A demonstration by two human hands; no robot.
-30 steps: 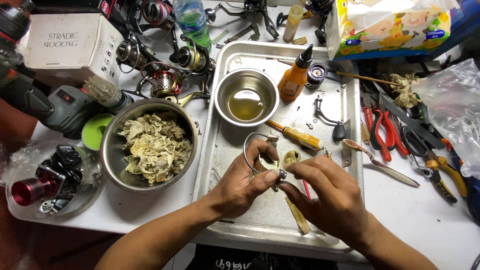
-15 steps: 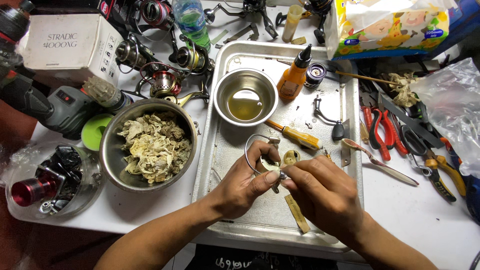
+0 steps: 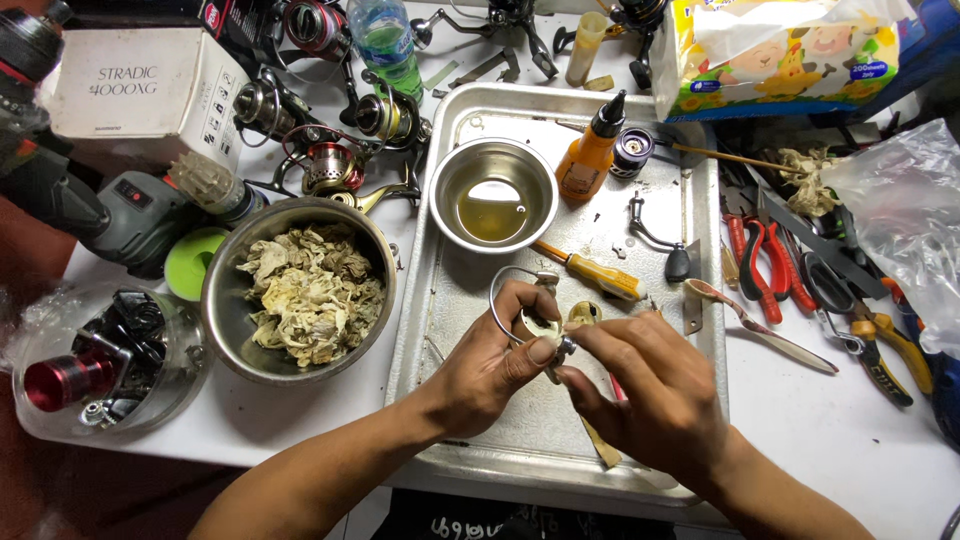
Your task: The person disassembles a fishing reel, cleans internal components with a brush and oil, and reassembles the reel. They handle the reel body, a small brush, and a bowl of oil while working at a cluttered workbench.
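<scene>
Together, both hands (image 3: pixel 590 375) on a reel part (image 3: pixel 535 318) above the tray (image 3: pixel 450 300).

Small cream and metal reel part (image 3: pixel 545 325) mostly hidden inside left hand (image 3: pixel 490 365) grip; right hand (image 3: pixel 650 395) fingers cover its right side, so what they pinch can't be told. Thin wire bail loop (image 3: pixel 500 290) partly behind left fingers. Flat tan stick (image 3: pixel 600 445) runs under right hand, upper end hidden. Both forearms cut off at bottom edge. Clear plastic bag (image 3: pixel 900 210) cut by right edge. Yellow tissue pack (image 3: pixel 780 50) cropped at top. Tiny bits on steel tray (image 3: pixel 450 290) too small to tell.
</scene>
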